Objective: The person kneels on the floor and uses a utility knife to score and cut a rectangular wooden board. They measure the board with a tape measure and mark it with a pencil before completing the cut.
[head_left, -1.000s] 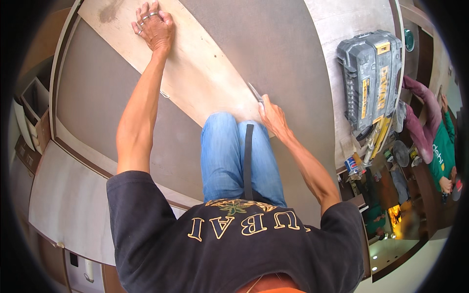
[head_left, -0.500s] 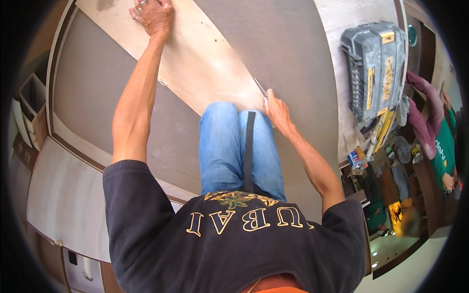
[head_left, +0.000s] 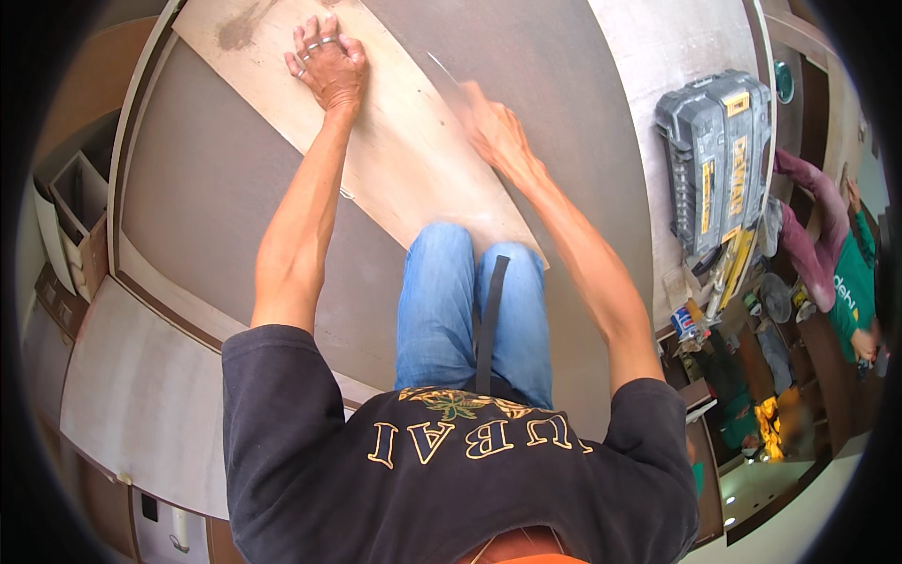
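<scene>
A long pale plywood board (head_left: 404, 141) lies diagonally on a dark grey surface (head_left: 573, 122), its near end by my jeans-covered knees (head_left: 442, 282). My left hand (head_left: 327, 66) presses on the board's upper part, fingers spread and slightly bent, with rings on them. My right hand (head_left: 493, 127), blurred, is closed on a thin pointed metal tool (head_left: 442, 66), like a blade, at the board's right edge. The tool's handle is hidden in the hand. A small light object (head_left: 346, 194) sits at the board's left edge.
A grey and yellow toolbox (head_left: 709, 160) stands on a pale surface at right, with a can (head_left: 689, 322) and tools beside it. Beyond, a person in a green shirt (head_left: 850, 273) and maroon trousers is at work. A pale panel (head_left: 141, 385) and open compartments (head_left: 80, 193) are at left.
My right hand has moved from near my knee up along the board's right edge with the tool. My left hand stays on the board; the whole view has shifted slightly.
</scene>
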`<state>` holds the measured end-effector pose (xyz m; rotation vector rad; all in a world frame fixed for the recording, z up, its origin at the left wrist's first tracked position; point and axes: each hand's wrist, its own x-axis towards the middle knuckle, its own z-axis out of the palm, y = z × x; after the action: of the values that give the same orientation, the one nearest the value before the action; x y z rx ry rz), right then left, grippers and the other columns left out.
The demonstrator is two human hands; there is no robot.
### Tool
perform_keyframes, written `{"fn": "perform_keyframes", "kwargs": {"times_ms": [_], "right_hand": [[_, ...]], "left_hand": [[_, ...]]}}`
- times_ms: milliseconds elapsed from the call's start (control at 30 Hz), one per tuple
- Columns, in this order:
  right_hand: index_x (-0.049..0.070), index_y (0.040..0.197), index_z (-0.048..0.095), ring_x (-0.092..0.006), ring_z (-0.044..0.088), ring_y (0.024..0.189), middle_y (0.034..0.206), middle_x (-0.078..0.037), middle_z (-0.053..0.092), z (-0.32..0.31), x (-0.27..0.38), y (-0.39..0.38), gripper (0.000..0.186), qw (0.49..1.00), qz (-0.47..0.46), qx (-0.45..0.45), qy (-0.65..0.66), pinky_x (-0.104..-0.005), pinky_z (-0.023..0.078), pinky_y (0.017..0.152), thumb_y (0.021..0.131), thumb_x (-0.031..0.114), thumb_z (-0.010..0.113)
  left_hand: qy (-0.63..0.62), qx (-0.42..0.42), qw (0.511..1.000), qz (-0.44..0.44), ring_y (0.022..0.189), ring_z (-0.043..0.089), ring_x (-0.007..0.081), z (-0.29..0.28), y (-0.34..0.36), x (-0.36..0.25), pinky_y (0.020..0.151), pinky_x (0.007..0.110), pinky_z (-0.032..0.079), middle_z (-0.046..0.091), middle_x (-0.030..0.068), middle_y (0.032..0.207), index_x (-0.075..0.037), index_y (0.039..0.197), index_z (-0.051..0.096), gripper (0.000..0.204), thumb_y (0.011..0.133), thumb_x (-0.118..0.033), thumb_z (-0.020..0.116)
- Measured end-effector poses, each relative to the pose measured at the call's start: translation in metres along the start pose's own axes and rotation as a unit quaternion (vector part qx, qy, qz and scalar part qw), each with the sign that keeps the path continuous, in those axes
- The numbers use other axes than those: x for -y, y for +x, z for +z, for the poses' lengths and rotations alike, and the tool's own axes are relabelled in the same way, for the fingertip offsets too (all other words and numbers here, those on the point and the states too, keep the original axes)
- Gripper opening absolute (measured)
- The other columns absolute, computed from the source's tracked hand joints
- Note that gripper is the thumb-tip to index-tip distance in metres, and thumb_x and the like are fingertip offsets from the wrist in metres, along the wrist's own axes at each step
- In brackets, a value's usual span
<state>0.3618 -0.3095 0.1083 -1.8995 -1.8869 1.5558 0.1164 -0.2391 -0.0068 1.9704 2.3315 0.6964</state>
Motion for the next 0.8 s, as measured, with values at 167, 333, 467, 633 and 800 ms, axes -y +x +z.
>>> {"fn": "perform_keyframes", "kwargs": {"times_ms": [167,333,467,633,800], "right_hand": [[0.003,0.113,0.046,-0.0465,0.066,0.079,0.079,-0.027,0.065,0.028,0.022,0.078,0.024,0.996,-0.058,-0.048,-0.038,-0.0545,0.05,0.071,0.101,0.023,0.045],[0.003,0.108,0.045,-0.0476,0.065,0.077,0.077,-0.029,0.064,0.024,-0.002,0.048,0.023,0.997,-0.067,-0.03,-0.012,-0.056,0.049,0.07,0.102,0.025,0.044],[0.006,0.114,0.046,-0.0498,0.065,0.081,0.085,-0.028,0.066,0.055,-0.091,-0.092,0.024,0.994,0.063,0.03,-0.08,-0.058,0.05,0.069,0.097,0.02,0.052],[0.004,0.116,0.046,-0.0498,0.064,0.076,0.08,-0.029,0.065,0.034,-0.104,-0.142,0.026,0.992,0.105,0.051,-0.042,-0.0593,0.049,0.065,0.098,0.023,0.052],[0.002,0.103,0.045,-0.0489,0.064,0.071,0.071,-0.028,0.064,-0.002,0.004,0.02,0.024,1.0,-0.01,-0.005,-0.009,-0.0563,0.049,0.062,0.1,0.026,0.05]], "left_hand": [[0.026,0.019,0.999,-0.013,0.145,0.031,0.0253,-0.002,0.002,0.0,0.12,0.055,0.011,0.048,0.0059,0.146,-0.019,0.133,0.058,0.045,0.09,-0.025,0.049],[0.046,0.065,0.996,-0.04,0.144,0.032,0.031,-0.014,0.012,-0.023,0.121,0.051,0.015,0.046,0.0144,0.148,-0.006,0.133,0.056,0.045,0.089,-0.02,0.054],[0.015,0.025,0.999,-0.029,0.145,0.031,0.0273,-0.009,0.009,-0.009,0.121,0.054,0.013,0.047,0.0095,0.147,-0.014,0.133,0.058,0.045,0.09,-0.023,0.05],[0.007,0.0,1.0,-0.011,0.144,0.033,0.0264,0.0,0.003,0.0,0.12,0.056,0.011,0.049,0.0068,0.146,-0.019,0.131,0.059,0.045,0.087,-0.023,0.052],[0.02,0.009,1.0,-0.022,0.143,0.034,0.0267,-0.004,0.001,-0.002,0.12,0.056,0.012,0.05,0.0064,0.144,-0.02,0.131,0.058,0.045,0.086,-0.023,0.052]]}}
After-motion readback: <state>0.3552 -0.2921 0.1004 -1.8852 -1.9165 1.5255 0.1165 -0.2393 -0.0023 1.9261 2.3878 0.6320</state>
